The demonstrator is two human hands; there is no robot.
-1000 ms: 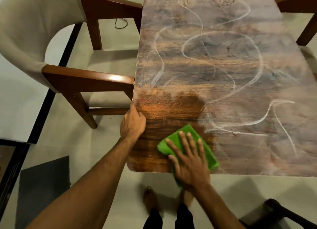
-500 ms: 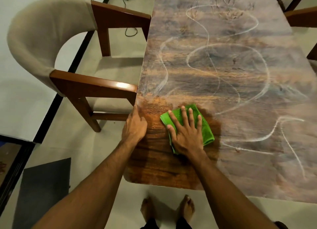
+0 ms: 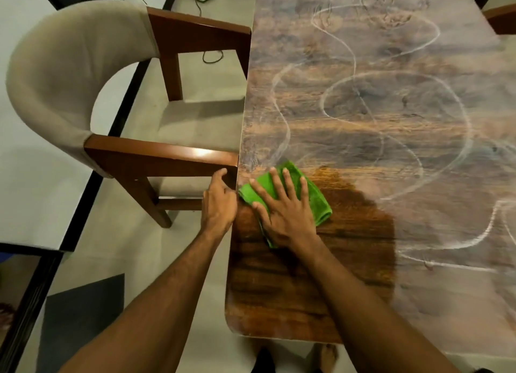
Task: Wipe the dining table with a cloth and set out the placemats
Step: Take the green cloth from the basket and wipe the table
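Wood at the near corner of the table (image 3: 279, 311) shows dark and glossy, and this wiped patch (image 3: 357, 233) is wider than it was a second ago, when only a small area round the cloth was clean.

Just beyond it, the right hand (image 3: 284, 216) lies flat on the green cloth (image 3: 318, 202), fingers straight and spread, pressing it to the tabletop rather than holding it. A second ago the cloth sat at the near edge. It has since been pushed away from the person and across to the left, and its corner now reaches the table's left edge.

Touching that edge, right beside the cloth, is the left hand (image 3: 219, 205). It has slid along the edge with the stroke and is now close to the arm of the chair (image 3: 69, 65). Its fingers bend down out of sight, so I cannot tell whether it grips the edge or only leans on it.

Farther off, most of the tabletop is dull and grey, with looping white lines (image 3: 287, 126) running to the far end. By my judgement the wiping is at an early stage: each stroke clears a narrow band and a great deal of surface is left. No placemats are in view, so setting them out has not begun.
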